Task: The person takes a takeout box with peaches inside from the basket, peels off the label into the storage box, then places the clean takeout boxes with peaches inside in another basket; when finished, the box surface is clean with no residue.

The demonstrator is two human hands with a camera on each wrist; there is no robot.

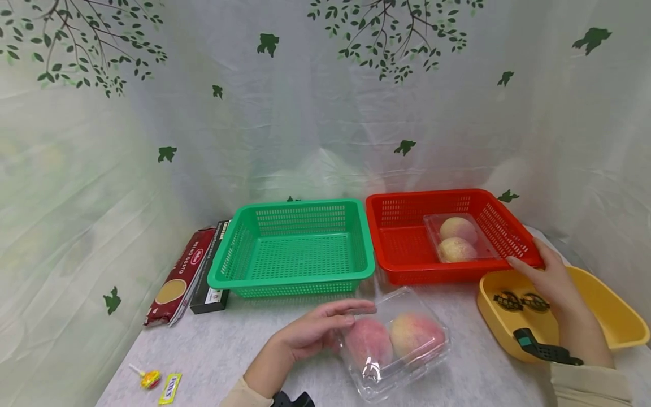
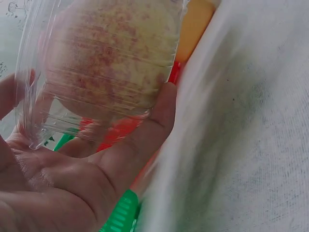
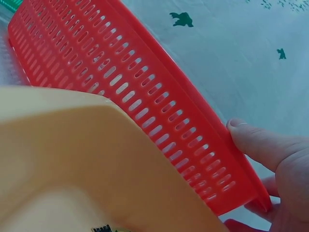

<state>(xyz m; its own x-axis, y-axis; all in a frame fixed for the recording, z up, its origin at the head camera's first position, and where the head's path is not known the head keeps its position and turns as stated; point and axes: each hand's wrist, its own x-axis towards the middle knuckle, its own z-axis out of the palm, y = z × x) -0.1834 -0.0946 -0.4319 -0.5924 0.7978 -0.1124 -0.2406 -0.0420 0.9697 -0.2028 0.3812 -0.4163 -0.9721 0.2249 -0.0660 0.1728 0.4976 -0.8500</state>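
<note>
A clear plastic clamshell box [image 1: 402, 302] with two peaches [image 1: 417, 336] inside is tilted over the near middle of the table. My left hand [image 1: 317, 328] grips its left side; the left wrist view shows the thumb and fingers [image 2: 161, 108] on opposite sides of the box. At the front right corner of the red basket [image 1: 432, 275], my right hand [image 1: 551, 280] holds the rim, its thumb [image 3: 256, 142] on one side and fingers partly hidden on the other. A second clear box [image 1: 488, 249] with two peaches [image 1: 458, 250] lies inside that basket.
Left of the red basket stands a green basket [image 1: 300, 285]. A yellow bin [image 1: 508, 330] with two dark-lettered items [image 1: 508, 301] sits under my right forearm. A red packet [image 1: 183, 271], a black box [image 1: 208, 299], a lollipop [image 1: 150, 379] and a yellow sweet [image 1: 170, 388] lie left.
</note>
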